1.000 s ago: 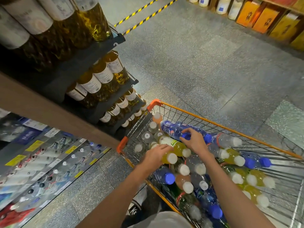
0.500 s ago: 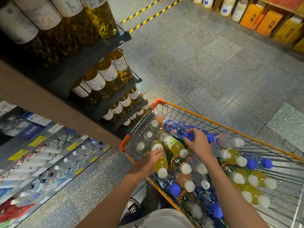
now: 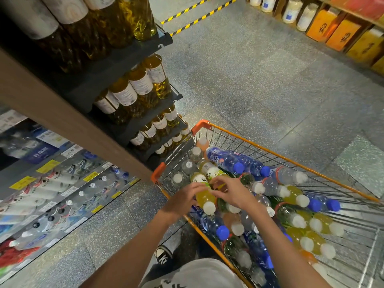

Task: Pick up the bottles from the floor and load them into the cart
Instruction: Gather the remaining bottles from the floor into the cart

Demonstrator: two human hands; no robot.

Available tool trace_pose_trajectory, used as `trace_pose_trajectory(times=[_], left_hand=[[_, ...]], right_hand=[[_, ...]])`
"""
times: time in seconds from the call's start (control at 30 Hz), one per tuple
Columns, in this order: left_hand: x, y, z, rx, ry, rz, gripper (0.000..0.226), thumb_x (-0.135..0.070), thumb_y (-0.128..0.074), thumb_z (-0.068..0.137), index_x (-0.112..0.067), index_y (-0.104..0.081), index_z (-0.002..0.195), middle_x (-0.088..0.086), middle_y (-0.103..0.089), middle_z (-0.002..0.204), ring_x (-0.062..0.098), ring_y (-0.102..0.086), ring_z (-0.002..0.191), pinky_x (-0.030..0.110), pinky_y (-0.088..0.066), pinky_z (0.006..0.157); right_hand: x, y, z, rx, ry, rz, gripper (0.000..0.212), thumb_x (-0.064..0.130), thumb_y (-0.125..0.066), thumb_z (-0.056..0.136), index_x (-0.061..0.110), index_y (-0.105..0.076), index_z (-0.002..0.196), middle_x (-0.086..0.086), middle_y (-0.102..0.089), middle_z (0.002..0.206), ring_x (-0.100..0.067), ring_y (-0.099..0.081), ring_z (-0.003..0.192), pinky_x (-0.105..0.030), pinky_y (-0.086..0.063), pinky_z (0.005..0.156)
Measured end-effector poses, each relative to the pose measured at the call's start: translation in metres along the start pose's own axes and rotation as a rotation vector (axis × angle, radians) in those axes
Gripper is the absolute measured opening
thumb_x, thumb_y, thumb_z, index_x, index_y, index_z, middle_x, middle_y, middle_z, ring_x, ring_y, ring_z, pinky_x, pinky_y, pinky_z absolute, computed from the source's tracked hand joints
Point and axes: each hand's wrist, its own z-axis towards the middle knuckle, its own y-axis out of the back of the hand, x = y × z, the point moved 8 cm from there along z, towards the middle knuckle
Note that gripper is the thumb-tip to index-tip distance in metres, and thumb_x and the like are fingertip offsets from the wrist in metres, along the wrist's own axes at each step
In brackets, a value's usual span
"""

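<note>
While both hands meet over it, a yellow-drink bottle lies on the pile in the cart.

Left hand curls its fingers round the smooth plastic body; right hand touches it with bent, spread fingers, though whether they grip is unclear. Round white and blue caps crowd the orange-rimmed wire basket on speckled grey floor.

- Orange rim on the silver wire cart.
- Yellow bottle with a white cap.
- Blue bottle, blue cap.
- Speckled grey floor, yellow-and-black striped tape.
- Golden oil bottles, white labels.
</note>
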Motion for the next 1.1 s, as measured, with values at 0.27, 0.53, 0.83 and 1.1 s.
trace_pose_trajectory(times=[0.27, 0.53, 0.83, 1.1], left_hand=[[0.02, 0.004, -0.012, -0.002, 0.237, -0.071, 0.052, -0.003, -0.07, 0.085, -0.014, -0.055, 0.134, 0.0, -0.055, 0.133, 0.013, -0.053, 0.118, 0.02, -0.042, 0.099], [0.036, 0.01, -0.029, 0.007, 0.407, -0.19, 0.032, -0.003, -0.061, 0.091, -0.02, -0.063, 0.118, 0.0, -0.068, 0.111, 0.014, -0.066, 0.097, 0.04, -0.059, 0.084], [0.056, 0.066, -0.103, -0.433, 0.58, -0.286, 0.016, -0.013, -0.06, 0.096, -0.018, -0.063, 0.112, -0.006, -0.066, 0.1, 0.009, -0.063, 0.08, 0.009, -0.046, 0.059], [0.096, 0.093, -0.298, -0.868, 0.666, -0.282, 0.012, -0.012, -0.071, 0.087, -0.017, -0.074, 0.097, -0.006, -0.075, 0.091, 0.003, -0.067, 0.07, 0.015, -0.054, 0.064]], right_hand=[[0.004, -0.011, 0.002, -0.016, -0.026, -0.085, 0.027, 0.03, -0.073, 0.09, 0.019, -0.068, 0.114, 0.009, -0.069, 0.107, -0.002, -0.063, 0.084, -0.012, -0.048, 0.075], [0.016, -0.024, 0.013, 0.001, 0.009, -0.06, 0.018, 0.025, -0.075, 0.089, 0.019, -0.071, 0.105, 0.009, -0.072, 0.097, -0.007, -0.068, 0.085, -0.024, -0.056, 0.08], [0.095, -0.03, 0.014, -0.09, 0.167, -0.025, 0.008, 0.023, -0.071, 0.093, 0.024, -0.071, 0.101, 0.018, -0.07, 0.093, 0.011, -0.063, 0.082, -0.008, -0.048, 0.075], [0.227, -0.113, -0.023, -0.015, 0.39, 0.037, 0.01, 0.02, -0.069, 0.094, 0.029, -0.069, 0.099, 0.02, -0.071, 0.091, 0.007, -0.067, 0.086, -0.01, -0.051, 0.078]])
